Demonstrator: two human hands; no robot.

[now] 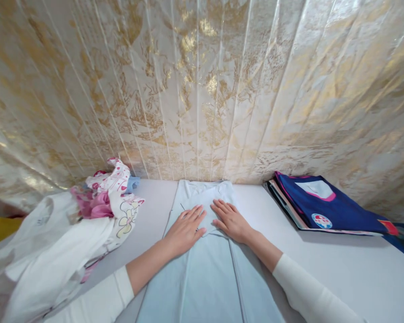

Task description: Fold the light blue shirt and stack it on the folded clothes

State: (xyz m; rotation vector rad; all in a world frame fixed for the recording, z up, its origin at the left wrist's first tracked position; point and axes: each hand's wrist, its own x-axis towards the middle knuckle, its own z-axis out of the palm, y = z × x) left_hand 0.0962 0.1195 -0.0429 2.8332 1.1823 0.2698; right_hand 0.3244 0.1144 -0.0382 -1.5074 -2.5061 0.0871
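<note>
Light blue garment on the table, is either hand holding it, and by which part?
Nothing is held: the left hand and the right hand both lie open and flat on the light blue garment, toward its far end.

At the bottom edge, the pale blue garment [208, 278] is cut off, as are both white sleeves [97, 291]. The hands [186, 229] lie flat on the cloth, hiding their palms and the fabric beneath. Lower left, the white clothes [54, 255] run out of the frame; what lies under the pile cannot be told. At the left edge, a yellow cloth [2, 229] is cropped, with a blurred shape above it. On the right, the navy garment [323, 202] covers most of the layers below; its round badge's [322, 220] lettering is too small to read.
</note>
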